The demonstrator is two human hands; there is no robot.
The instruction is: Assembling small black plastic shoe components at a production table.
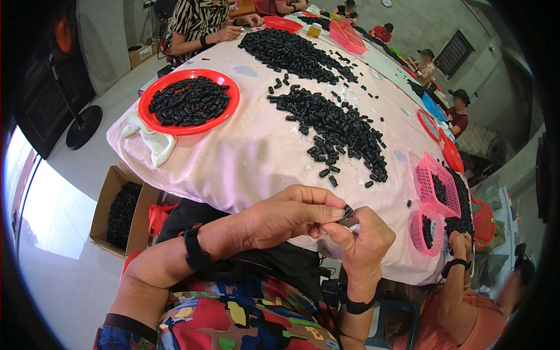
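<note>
In front of my body, above the table's near edge, my two hands meet at the fingertips. My left hand (291,213) pinches a small black plastic piece (347,210) between thumb and fingers. Closed right beside it, my right hand (367,239) grips a small flat greyish-brown object (349,222), mostly covered by the fingers, whose kind I cannot make out. Beyond my hands a loose pile of short black cylindrical pieces (344,131) lies on the pink tablecloth (233,169). To the left, a red round tray (232,105) holds many more black pieces.
A larger black pile (286,55) spreads farther back. Pink baskets (421,230) stand at right, near a co-worker's hands (461,244). Another person's hands (230,32) are at the far left side. A cardboard box (141,224) of black pieces sits below the table's left edge.
</note>
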